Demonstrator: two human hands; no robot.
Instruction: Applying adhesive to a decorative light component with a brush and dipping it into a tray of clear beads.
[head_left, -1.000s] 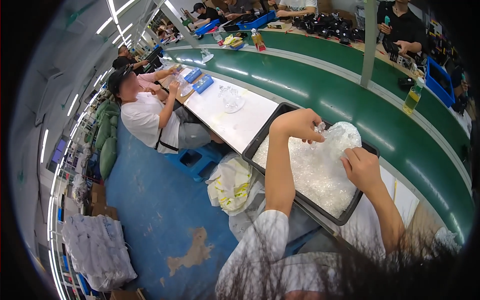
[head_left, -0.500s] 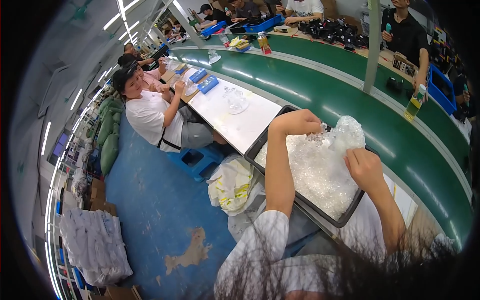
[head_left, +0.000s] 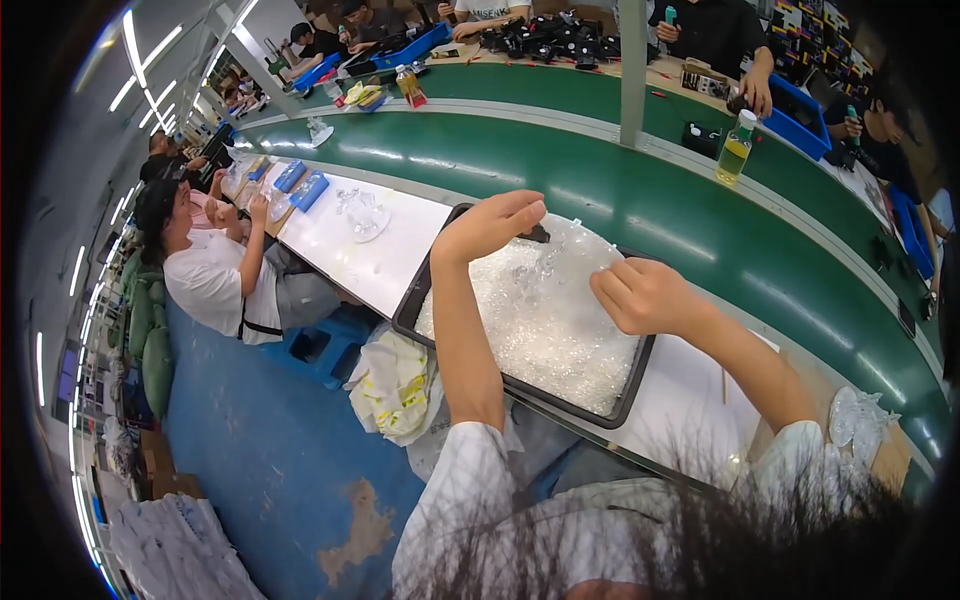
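A black tray (head_left: 632, 395) in front of me holds a heap of small clear plastic pieces (head_left: 560, 350). Over its far side lies a translucent plastic bag (head_left: 590, 243), with some clear pieces near it. Closed fingers of my right hand (head_left: 645, 297) pinch the bag's near right part. My left hand (head_left: 490, 225) hovers at the far left of the tray, beside the bag. Its visible fingers stretch to the right, apart from the bag's edge; the lower fingers are partly hidden, and I see nothing held in them.
A white tabletop (head_left: 395, 240) runs left, with a clear plastic bundle (head_left: 363, 215) and blue boxes (head_left: 308, 190). Beyond is a green conveyor belt (head_left: 700, 225) with a bottle of yellow liquid (head_left: 735, 150). A seated co-worker (head_left: 205, 265) is at left; a white-yellow bag (head_left: 392, 390) hangs below.
My view has swung right. The puffed-up bag now lies flatter over the tray. My left hand's fingers, curled at clear pieces before, have stretched out; my right hand still grips the bag.
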